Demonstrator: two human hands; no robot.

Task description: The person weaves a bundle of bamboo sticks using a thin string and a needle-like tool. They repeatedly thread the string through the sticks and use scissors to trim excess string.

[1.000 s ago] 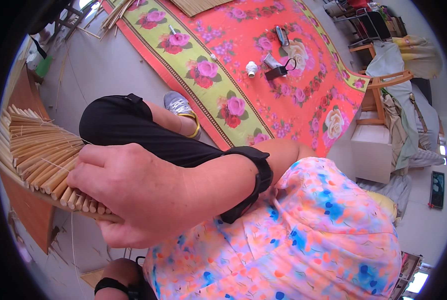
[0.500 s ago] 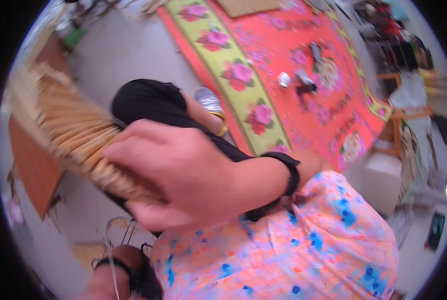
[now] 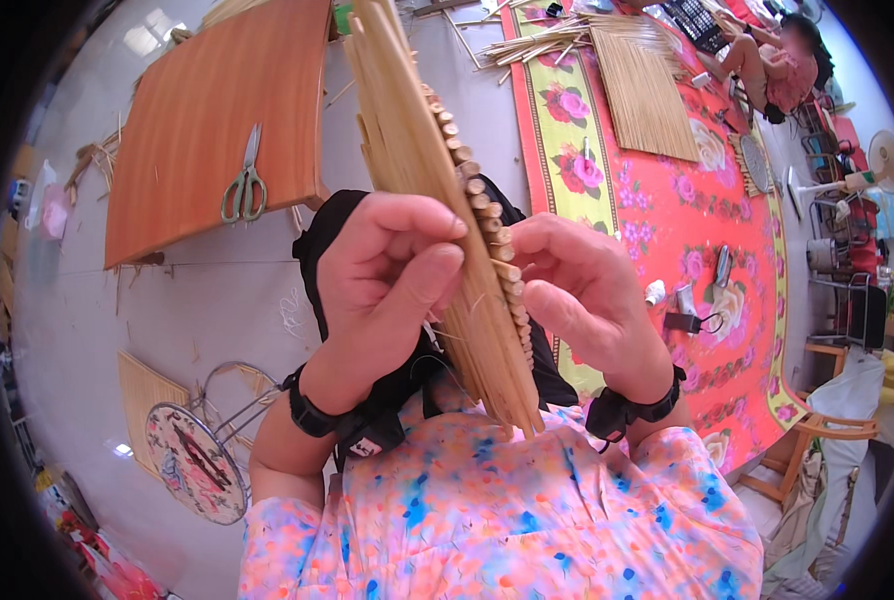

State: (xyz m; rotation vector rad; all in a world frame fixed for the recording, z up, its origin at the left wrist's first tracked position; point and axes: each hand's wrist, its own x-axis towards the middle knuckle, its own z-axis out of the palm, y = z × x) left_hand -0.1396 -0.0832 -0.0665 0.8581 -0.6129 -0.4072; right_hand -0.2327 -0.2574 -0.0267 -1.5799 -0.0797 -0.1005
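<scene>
A panel of straw-coloured stalks (image 3: 467, 270) stands on edge in front of me, tilted, with a row of cut round ends along its right side. My left hand (image 3: 392, 280) is against its left face, thumb and forefinger pinched together; what lies between them is too small to tell. A thin pale thread (image 3: 431, 332) shows just below those fingers. At the row of cut ends, my right hand (image 3: 587, 300) has its thumb and bent fingers on the panel's edge. Both wrists wear black bands.
Green-handled scissors (image 3: 245, 190) lie on an orange-brown board (image 3: 217, 120) at left. A round patterned stool (image 3: 197, 465) lies tipped over, lower left. On the red floral mat (image 3: 657, 220) at right are a woven stalk panel (image 3: 642, 95) and small items. Another person (image 3: 782, 75) sits far right.
My right hand has let go its fist grip at the left and now works at the panel's edge. My left hand has risen from the lower left to the panel. The view has shifted.
</scene>
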